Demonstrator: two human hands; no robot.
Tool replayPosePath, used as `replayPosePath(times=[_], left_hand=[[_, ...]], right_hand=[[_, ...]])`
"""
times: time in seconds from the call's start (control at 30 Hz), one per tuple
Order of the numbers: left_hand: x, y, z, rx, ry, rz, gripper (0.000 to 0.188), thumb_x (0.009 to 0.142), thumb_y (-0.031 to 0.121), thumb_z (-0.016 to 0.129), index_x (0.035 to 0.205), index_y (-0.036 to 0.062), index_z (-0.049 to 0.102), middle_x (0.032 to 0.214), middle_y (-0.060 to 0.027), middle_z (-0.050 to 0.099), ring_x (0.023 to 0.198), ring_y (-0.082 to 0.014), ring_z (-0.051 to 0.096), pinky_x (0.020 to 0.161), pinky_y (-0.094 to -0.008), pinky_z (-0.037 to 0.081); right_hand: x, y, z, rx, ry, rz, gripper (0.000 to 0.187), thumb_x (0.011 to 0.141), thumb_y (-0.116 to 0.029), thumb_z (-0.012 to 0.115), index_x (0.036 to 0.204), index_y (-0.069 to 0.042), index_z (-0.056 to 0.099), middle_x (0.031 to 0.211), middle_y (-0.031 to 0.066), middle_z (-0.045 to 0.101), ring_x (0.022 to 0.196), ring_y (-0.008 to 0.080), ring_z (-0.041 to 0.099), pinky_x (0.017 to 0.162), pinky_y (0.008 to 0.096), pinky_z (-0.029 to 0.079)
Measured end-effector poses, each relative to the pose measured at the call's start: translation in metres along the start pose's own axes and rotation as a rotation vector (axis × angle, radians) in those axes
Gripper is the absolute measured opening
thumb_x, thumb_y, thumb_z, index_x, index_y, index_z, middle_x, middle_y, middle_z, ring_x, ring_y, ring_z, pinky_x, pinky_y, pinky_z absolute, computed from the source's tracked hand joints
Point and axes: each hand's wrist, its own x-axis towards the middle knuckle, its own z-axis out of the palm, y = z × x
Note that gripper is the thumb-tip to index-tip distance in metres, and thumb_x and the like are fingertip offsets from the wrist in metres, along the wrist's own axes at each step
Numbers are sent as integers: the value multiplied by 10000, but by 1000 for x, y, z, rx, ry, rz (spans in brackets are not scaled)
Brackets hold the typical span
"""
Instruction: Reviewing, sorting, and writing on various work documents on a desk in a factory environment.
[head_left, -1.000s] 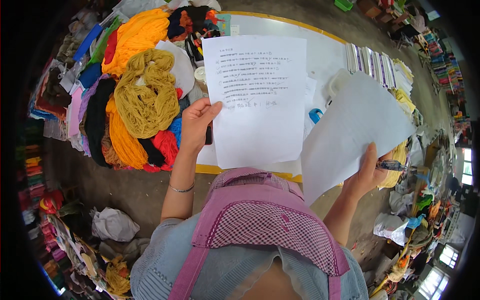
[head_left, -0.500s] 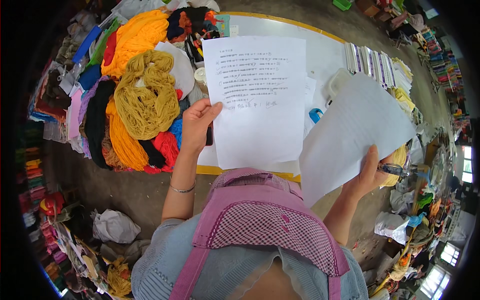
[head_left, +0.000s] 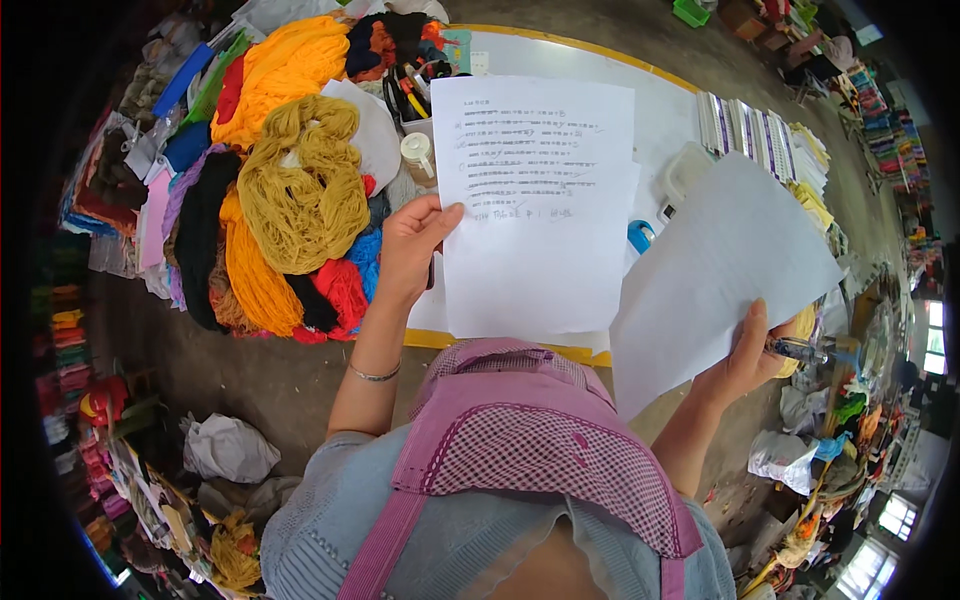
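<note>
Between its thumb and fingers, my left hand pinches the left edge of a white printed sheet. Many printed lines on it are crossed out, and handwriting runs below them. My right hand grips a second paper sheet by its lower right part, tilted, with faint print showing on it. A dark pen juts out to the right from that same hand; the fingers around it are partly hidden behind the paper.
Yarn skeins lie heaped on the left: olive, orange and red among them. Beside the printed sheet stand a lidded cup and, to the right, a blue round item. Spiral-bound booklets and a clear plastic box sit further right.
Both sheets have shifted a little to the right with my hands, and the view has moved slightly. More of the cup shows now. Each hand keeps its hold.
</note>
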Motion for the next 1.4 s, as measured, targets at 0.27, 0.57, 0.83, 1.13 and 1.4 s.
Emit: replayPosePath(times=[0.27,0.57,0.83,1.13,1.4], left_hand=[[4,-4,-2,8,-45,-9,138,929,102,686,1022,0,686,834,-7,712,657,-10,585,560,-165,407],[7,-5,0,1,-66,-37,151,929,101,684,1041,1,687,843,-20,717,663,-26,605,558,-175,429],[9,-6,-1,5,-86,-31,142,931,113,685,1026,7,689,827,-7,712,653,-16,594,564,-171,426],[7,-6,1,-7,-70,-37,144,932,113,685,1026,3,688,833,-13,715,656,-19,599,562,-171,429],[10,-10,-1,-4,-61,-50,138,934,105,680,1018,-4,685,842,-18,717,660,-21,601,563,-170,428]], right_hand=[[-4,-6,3,33,-24,-23,216,940,-78,601,1143,-7,592,980,20,624,809,40,546,729,190,433],[-9,-15,14,81,18,41,91,936,10,618,906,-29,542,784,-36,553,669,4,434,631,172,345],[-10,-12,17,48,47,43,130,915,41,647,879,-26,541,713,-67,490,623,-1,391,568,166,302],[-10,-7,15,17,37,15,126,914,29,665,892,-31,557,666,-81,447,585,-7,354,534,168,274],[-10,-8,19,-30,26,11,61,938,-10,652,967,4,600,653,-70,513,551,-14,381,497,166,263]])
